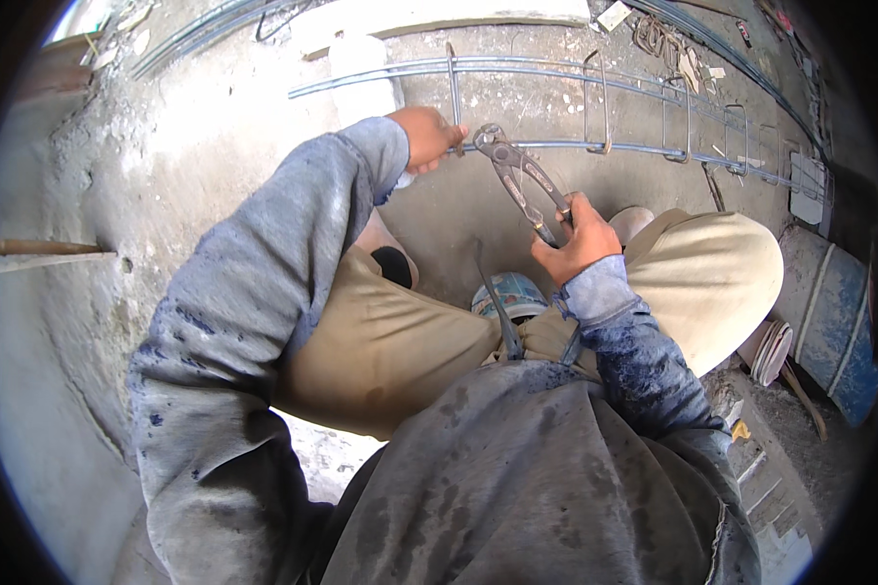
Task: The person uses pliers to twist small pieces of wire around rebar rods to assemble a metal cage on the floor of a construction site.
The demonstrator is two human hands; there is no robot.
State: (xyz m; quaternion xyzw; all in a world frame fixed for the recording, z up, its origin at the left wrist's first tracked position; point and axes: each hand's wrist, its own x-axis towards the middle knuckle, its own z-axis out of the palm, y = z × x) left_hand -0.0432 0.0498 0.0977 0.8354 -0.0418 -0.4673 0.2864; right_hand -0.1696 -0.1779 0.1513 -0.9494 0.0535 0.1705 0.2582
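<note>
A rebar cage [566, 144] made of long thin bars and square stirrups stretches across the floor in front of my legs, running off to the right. My left hand [426, 138] is closed at the cage's near bar, where the end stirrup [455, 86] meets it; the exact grip is partly hidden by the fingers. With my right hand [587, 242] I hold water pump pliers [502, 156] by their handles, which stand a little apart. The jaws are up beside the near bar, just right of my left hand. Whether they touch the bar I cannot tell.
A pale block [366, 80] sits under the cage's left end. Behind lie a white plank [449, 21], more long bars [205, 34] and coiled wire [657, 39]. Between my legs stands a bucket [513, 291]. At right are a blue barrel [837, 317] and stacked lids [773, 351].
</note>
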